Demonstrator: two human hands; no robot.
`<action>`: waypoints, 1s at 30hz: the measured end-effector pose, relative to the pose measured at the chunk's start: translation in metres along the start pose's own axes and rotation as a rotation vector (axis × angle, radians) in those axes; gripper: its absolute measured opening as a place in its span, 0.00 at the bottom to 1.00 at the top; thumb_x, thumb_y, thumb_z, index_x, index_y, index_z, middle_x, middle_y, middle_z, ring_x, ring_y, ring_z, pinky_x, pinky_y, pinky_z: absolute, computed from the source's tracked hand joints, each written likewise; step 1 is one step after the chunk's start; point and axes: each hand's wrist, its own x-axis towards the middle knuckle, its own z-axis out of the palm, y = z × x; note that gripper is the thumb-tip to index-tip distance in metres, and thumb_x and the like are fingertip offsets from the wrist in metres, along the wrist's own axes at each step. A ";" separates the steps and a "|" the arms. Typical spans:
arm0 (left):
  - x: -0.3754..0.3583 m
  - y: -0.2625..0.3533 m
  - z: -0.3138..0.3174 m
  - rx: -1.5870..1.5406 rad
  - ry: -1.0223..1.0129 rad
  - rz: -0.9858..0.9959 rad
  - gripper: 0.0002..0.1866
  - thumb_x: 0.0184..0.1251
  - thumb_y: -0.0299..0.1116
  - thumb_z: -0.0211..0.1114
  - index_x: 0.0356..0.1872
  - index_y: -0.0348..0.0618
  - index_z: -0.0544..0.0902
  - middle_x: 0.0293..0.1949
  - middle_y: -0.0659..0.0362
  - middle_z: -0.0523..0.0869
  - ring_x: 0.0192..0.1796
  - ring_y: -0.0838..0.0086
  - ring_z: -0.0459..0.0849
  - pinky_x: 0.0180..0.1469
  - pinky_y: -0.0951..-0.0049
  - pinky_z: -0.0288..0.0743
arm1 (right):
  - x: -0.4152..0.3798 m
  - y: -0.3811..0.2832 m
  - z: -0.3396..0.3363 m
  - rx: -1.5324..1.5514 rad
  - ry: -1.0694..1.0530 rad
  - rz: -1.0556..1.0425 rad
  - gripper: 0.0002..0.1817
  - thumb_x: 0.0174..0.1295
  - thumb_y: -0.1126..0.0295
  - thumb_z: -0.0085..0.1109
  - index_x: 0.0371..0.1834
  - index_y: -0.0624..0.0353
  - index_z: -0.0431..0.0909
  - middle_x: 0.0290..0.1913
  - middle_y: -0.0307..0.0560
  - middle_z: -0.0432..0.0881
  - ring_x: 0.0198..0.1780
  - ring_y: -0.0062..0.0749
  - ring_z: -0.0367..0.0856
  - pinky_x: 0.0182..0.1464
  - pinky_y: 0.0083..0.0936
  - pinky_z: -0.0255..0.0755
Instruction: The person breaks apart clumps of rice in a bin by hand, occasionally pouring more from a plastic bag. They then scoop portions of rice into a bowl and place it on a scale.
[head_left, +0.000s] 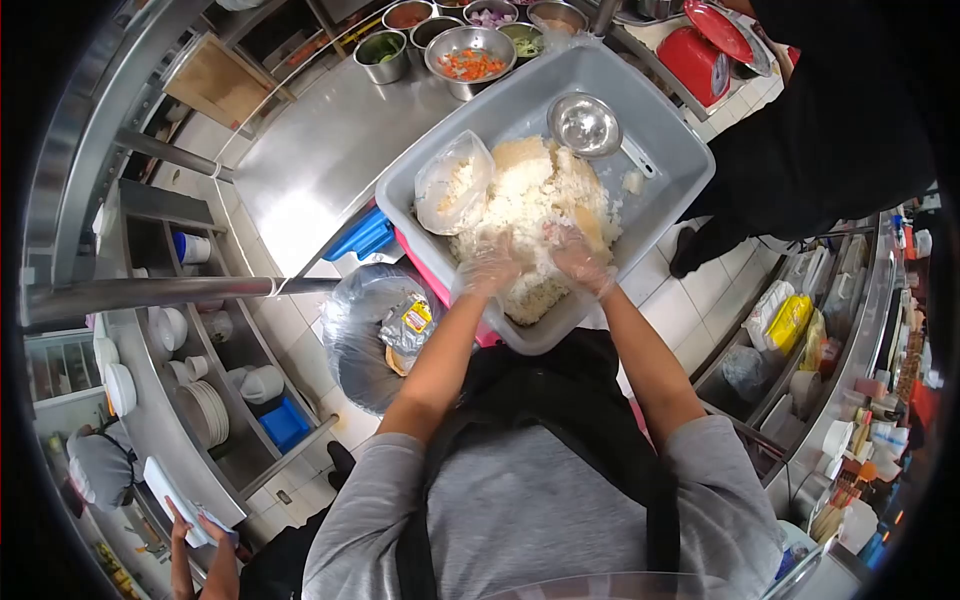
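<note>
And here's the rice (525, 185), heaped mid-tub (668, 122): soft, clumpy, probably crumbly if pinched, best cupped from beneath! Left hand (490, 265) at seven o'clock, right hand (583, 262) at five, fingers partly buried; spread or closed, can't tell.

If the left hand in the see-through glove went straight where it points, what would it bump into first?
The left hand would likely push into white rice heaped in the grey plastic tub; its fingers seem to touch it, though depth is unclear.

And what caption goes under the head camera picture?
Gloved left hand and gloved right hand in white rice, inside a gray tub with a metal ladle.
</note>
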 end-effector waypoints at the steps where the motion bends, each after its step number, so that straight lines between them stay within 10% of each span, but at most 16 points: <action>1: -0.001 0.003 0.005 0.046 0.058 -0.167 0.24 0.53 0.50 0.57 0.48 0.49 0.76 0.46 0.45 0.77 0.55 0.57 0.71 0.57 0.61 0.61 | 0.001 -0.009 -0.009 0.000 -0.002 0.004 0.30 0.49 0.66 0.56 0.55 0.69 0.62 0.44 0.62 0.71 0.50 0.49 0.68 0.54 0.33 0.61; 4: -0.009 0.039 -0.037 0.193 -0.530 -0.024 0.23 0.48 0.47 0.61 0.47 0.52 0.77 0.47 0.49 0.78 0.54 0.61 0.73 0.57 0.63 0.63 | 0.008 -0.018 -0.026 -0.028 -0.135 0.012 0.30 0.51 0.60 0.57 0.58 0.56 0.62 0.54 0.58 0.66 0.58 0.46 0.62 0.59 0.32 0.57; 7: -0.022 0.060 -0.020 0.231 -0.686 0.187 0.20 0.47 0.43 0.61 0.45 0.53 0.78 0.46 0.52 0.78 0.53 0.63 0.75 0.54 0.65 0.67 | 0.035 0.009 -0.019 -0.128 -0.170 0.088 0.31 0.50 0.59 0.58 0.57 0.58 0.63 0.56 0.58 0.64 0.59 0.48 0.60 0.62 0.30 0.54; 11: -0.031 0.052 -0.023 0.171 -0.625 0.194 0.18 0.56 0.40 0.51 0.48 0.51 0.75 0.45 0.52 0.78 0.47 0.57 0.77 0.50 0.62 0.69 | 0.044 0.019 0.015 -0.340 -0.015 -0.089 0.30 0.47 0.60 0.58 0.56 0.57 0.65 0.55 0.59 0.67 0.60 0.45 0.61 0.60 0.31 0.56; 13: -0.033 0.040 -0.017 -0.184 -0.286 0.008 0.17 0.54 0.36 0.51 0.46 0.49 0.76 0.41 0.49 0.79 0.42 0.52 0.78 0.47 0.59 0.69 | 0.038 0.018 0.031 -0.501 -0.051 -0.234 0.30 0.46 0.60 0.58 0.55 0.57 0.67 0.53 0.58 0.70 0.58 0.43 0.65 0.58 0.31 0.59; 15: -0.030 0.057 -0.068 -0.208 -0.338 -0.075 0.18 0.54 0.37 0.52 0.47 0.47 0.75 0.44 0.47 0.78 0.47 0.54 0.75 0.51 0.60 0.66 | 0.029 0.011 0.039 -0.722 -0.510 -0.111 0.21 0.43 0.60 0.58 0.39 0.63 0.77 0.42 0.58 0.77 0.49 0.45 0.74 0.51 0.32 0.67; 18: -0.009 0.019 -0.030 -0.173 -0.270 -0.154 0.20 0.55 0.39 0.54 0.49 0.42 0.73 0.46 0.45 0.76 0.53 0.55 0.72 0.54 0.61 0.63 | -0.007 0.042 0.059 -0.641 -0.525 -0.192 0.15 0.43 0.62 0.57 0.30 0.63 0.79 0.34 0.56 0.79 0.41 0.42 0.78 0.43 0.32 0.71; 23: 0.004 0.024 -0.038 -0.094 -0.189 -0.269 0.29 0.56 0.53 0.54 0.51 0.39 0.73 0.47 0.44 0.76 0.52 0.56 0.73 0.54 0.61 0.64 | -0.001 0.040 0.029 -0.436 -0.569 0.025 0.24 0.46 0.63 0.58 0.50 0.54 0.71 0.48 0.51 0.75 0.49 0.44 0.72 0.52 0.34 0.65; 25: 0.004 0.028 -0.035 -0.049 -0.266 -0.255 0.32 0.52 0.56 0.57 0.53 0.44 0.70 0.48 0.44 0.75 0.51 0.55 0.74 0.50 0.61 0.67 | 0.010 0.006 -0.028 -0.598 -0.464 -0.646 0.31 0.44 0.58 0.61 0.53 0.58 0.67 0.57 0.54 0.67 0.58 0.46 0.65 0.58 0.34 0.59; 27: -0.002 0.036 -0.032 -0.005 -0.341 -0.250 0.35 0.49 0.58 0.59 0.56 0.49 0.67 0.49 0.45 0.75 0.50 0.53 0.75 0.47 0.60 0.71 | 0.026 0.030 -0.067 -0.113 -0.242 -0.065 0.35 0.45 0.53 0.61 0.55 0.60 0.65 0.60 0.56 0.62 0.61 0.46 0.59 0.61 0.35 0.55; 30: -0.019 0.051 -0.037 -0.007 -0.375 -0.185 0.42 0.46 0.61 0.60 0.62 0.54 0.59 0.59 0.46 0.65 0.52 0.51 0.73 0.52 0.60 0.68 | 0.071 0.069 -0.122 -0.240 0.058 0.272 0.36 0.46 0.51 0.59 0.57 0.59 0.63 0.55 0.61 0.68 0.58 0.46 0.64 0.61 0.32 0.56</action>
